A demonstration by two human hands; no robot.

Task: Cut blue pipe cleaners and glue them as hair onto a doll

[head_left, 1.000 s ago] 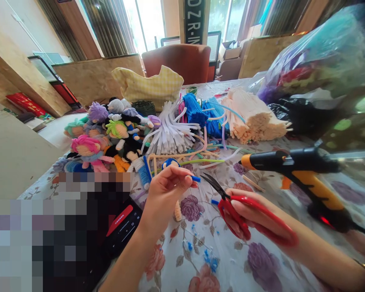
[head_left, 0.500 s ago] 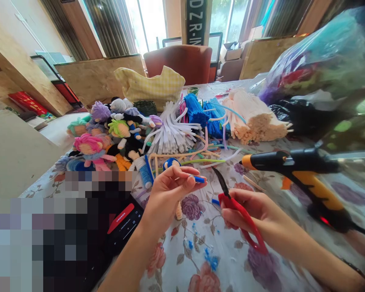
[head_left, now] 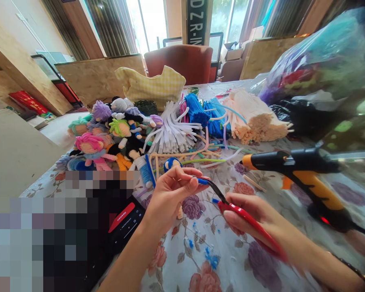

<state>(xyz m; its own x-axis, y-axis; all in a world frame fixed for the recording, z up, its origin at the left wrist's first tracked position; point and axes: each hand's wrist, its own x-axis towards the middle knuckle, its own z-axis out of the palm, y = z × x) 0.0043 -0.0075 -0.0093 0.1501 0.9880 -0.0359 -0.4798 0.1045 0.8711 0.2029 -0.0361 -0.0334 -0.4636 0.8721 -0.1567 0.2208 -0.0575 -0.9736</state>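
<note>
Above the flower-patterned desk (head_left: pixel 231 255), the left hand (head_left: pixel 172 192) has its fingers pinched on a short blue stem (head_left: pixel 202 182); the right hand (head_left: pixel 251 209) grips red-handled scissors (head_left: pixel 244 218), tips at the stem's free end. The stem looks light, soft, bendable; best held clear of the blades.

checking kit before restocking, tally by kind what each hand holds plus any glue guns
Red-handled, dark-bladed scissors in the right hand: 1
Short blue rod-shaped piece in the left hand: 1
Black-and-orange pistol-shaped glue gun: 1
Total: 3
</note>
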